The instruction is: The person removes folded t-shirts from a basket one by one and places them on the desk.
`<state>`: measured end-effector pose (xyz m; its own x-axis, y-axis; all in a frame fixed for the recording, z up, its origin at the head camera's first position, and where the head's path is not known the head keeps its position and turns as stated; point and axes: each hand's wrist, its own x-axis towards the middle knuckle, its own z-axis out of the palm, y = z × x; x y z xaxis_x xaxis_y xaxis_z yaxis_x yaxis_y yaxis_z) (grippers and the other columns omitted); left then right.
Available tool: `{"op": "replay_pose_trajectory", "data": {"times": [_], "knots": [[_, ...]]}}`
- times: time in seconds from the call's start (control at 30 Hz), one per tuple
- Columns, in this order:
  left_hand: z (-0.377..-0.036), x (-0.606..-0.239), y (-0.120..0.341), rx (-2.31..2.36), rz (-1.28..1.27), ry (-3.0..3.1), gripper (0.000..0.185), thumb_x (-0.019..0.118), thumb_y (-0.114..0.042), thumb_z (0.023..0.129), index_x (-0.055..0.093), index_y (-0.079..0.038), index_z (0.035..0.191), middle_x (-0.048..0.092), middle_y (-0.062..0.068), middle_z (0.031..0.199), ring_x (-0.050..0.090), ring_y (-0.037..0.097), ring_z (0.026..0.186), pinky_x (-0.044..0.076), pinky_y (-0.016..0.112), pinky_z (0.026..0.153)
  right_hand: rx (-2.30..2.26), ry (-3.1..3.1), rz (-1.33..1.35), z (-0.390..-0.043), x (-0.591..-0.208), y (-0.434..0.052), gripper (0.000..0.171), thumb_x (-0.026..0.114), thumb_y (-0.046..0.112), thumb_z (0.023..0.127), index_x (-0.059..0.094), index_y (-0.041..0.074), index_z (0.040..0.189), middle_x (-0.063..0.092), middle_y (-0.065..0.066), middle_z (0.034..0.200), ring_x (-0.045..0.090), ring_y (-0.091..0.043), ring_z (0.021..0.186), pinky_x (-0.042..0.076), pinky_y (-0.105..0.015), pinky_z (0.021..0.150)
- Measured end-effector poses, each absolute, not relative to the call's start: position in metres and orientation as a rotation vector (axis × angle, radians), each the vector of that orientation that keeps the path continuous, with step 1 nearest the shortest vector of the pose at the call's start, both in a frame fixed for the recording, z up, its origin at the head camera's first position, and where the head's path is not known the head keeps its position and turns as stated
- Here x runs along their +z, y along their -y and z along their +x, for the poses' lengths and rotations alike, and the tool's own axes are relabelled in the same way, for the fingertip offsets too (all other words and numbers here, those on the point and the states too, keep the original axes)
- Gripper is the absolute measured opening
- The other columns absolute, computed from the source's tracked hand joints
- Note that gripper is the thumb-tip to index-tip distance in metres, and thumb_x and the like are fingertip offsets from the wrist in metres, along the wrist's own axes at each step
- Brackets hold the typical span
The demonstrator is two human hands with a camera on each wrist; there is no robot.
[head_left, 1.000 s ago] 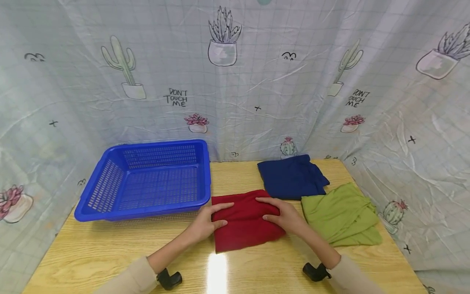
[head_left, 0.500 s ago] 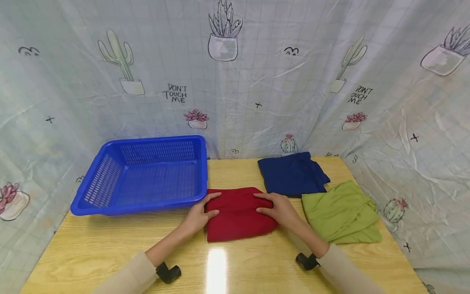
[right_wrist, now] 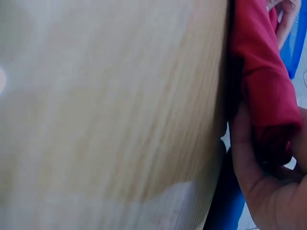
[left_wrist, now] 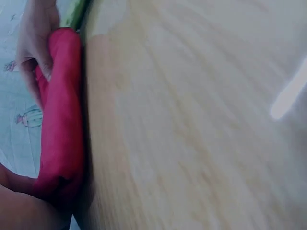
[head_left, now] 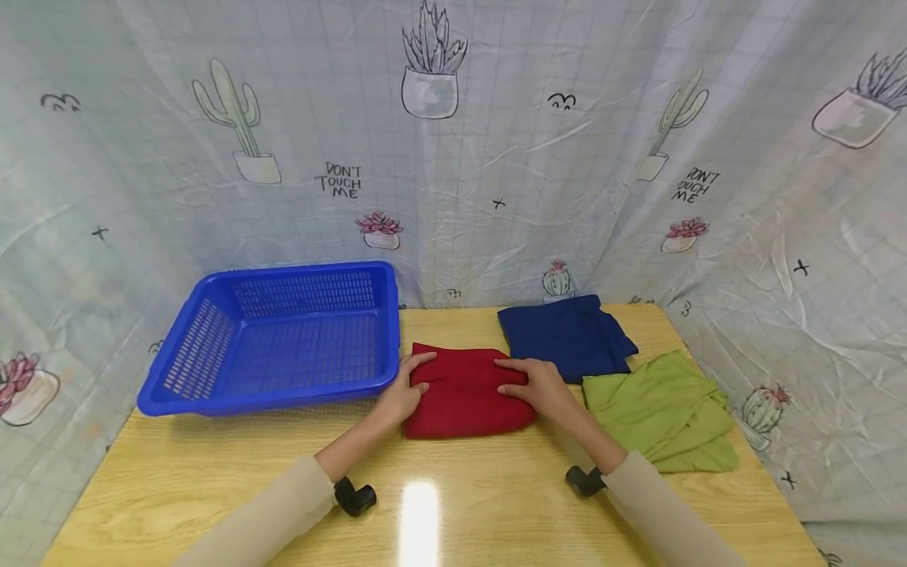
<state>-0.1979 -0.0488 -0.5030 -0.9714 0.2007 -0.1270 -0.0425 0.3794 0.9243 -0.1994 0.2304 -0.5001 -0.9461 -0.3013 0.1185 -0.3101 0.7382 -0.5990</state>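
A folded red cloth lies on the table just right of the basket, its near side thick and rounded in both wrist views. My left hand grips its left end, thumb and forefinger over the top. At the right end, my right hand holds it the same way. In the right wrist view, fingers of that hand reach under the cloth. The left wrist view shows only part of my left hand at the near end of the cloth.
A blue plastic basket with slotted walls stands on the left, close to my left hand. Behind my right hand lies a folded navy cloth. A folded green cloth is at the right. A printed curtain encloses the wooden table.
Both hands have moved away from me along with the red cloth. Its near edge lies farther back, and the cloth looks shorter front to back.
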Motion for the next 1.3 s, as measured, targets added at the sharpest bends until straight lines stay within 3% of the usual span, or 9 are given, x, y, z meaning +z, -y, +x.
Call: {"op": "replay_pose_trajectory", "data": {"times": [0.37,0.57,0.87,0.93,1.03,1.17,1.23,1.3], "knots": [[-0.199,-0.505,0.050,1.706,0.005,-2.291,0.055,0.056,0.005,0.099,0.053,-0.019,0.148,0.028,0.014,0.161,0.037,0.041,0.138,0.040,0.051,0.103,1.029,3.063,0.470,-0.206,-0.502,-0.233,0.057,0.084,0.030,0.085,0.067,0.014,0.137,0.064,-0.022,0.134,0.058,-0.039,0.124,0.049,-0.051,0.102],[-0.201,-0.505,0.045,1.736,0.020,-2.256,0.050,0.054,0.008,0.098,0.052,-0.012,0.144,0.025,0.018,0.161,0.035,0.042,0.135,0.040,0.049,0.100,1.046,3.087,0.458,-0.207,-0.502,-0.236,0.061,0.085,0.030,0.084,0.065,0.014,0.139,0.062,-0.022,0.136,0.057,-0.040,0.125,0.047,-0.053,0.104],[-0.204,-0.502,0.041,1.662,0.100,-2.354,0.047,0.056,0.013,0.094,0.056,-0.004,0.138,0.039,0.023,0.150,0.037,0.042,0.135,0.038,0.054,0.105,1.204,3.073,0.416,-0.207,-0.507,-0.242,0.061,0.083,0.035,0.086,0.063,0.018,0.140,0.057,-0.018,0.143,0.053,-0.040,0.130,0.045,-0.055,0.105],[-0.201,-0.499,0.043,1.571,0.166,-2.414,0.047,0.056,0.011,0.095,0.054,-0.003,0.140,0.034,0.026,0.152,0.037,0.043,0.136,0.041,0.054,0.103,1.244,3.068,0.439,-0.206,-0.506,-0.243,0.061,0.081,0.038,0.087,0.062,0.019,0.142,0.056,-0.018,0.145,0.051,-0.040,0.133,0.043,-0.056,0.106],[-0.190,-0.493,0.045,1.350,0.337,-2.556,0.053,0.056,0.006,0.097,0.046,-0.001,0.148,0.017,0.031,0.159,0.050,0.042,0.127,0.049,0.047,0.091,1.375,3.074,0.482,-0.204,-0.501,-0.248,0.064,0.076,0.041,0.091,0.056,0.020,0.148,0.049,-0.017,0.152,0.043,-0.040,0.140,0.036,-0.057,0.112],[-0.166,-0.480,0.046,1.046,0.558,-2.720,0.064,0.063,0.000,0.097,0.037,0.000,0.155,-0.001,0.032,0.164,0.040,0.051,0.137,0.050,0.054,0.098,1.364,3.116,0.586,-0.195,-0.484,-0.256,0.067,0.071,0.040,0.096,0.047,0.015,0.154,0.044,-0.017,0.155,0.039,-0.039,0.144,0.033,-0.057,0.114],[-0.154,-0.472,0.047,0.949,0.664,-2.764,0.065,0.066,-0.003,0.096,0.038,0.000,0.155,0.005,0.031,0.164,0.023,0.056,0.145,0.039,0.063,0.108,1.185,3.122,0.658,-0.189,-0.475,-0.257,0.065,0.067,0.039,0.099,0.047,0.011,0.154,0.047,-0.020,0.152,0.043,-0.041,0.141,0.037,-0.058,0.112],[-0.144,-0.462,0.051,0.858,0.781,-2.805,0.064,0.067,-0.008,0.097,0.040,-0.001,0.155,0.014,0.030,0.164,0.021,0.057,0.145,0.034,0.065,0.110,1.028,3.098,0.717,-0.182,-0.465,-0.257,0.063,0.065,0.038,0.100,0.048,0.009,0.153,0.048,-0.021,0.151,0.045,-0.041,0.139,0.040,-0.057,0.109]]}}
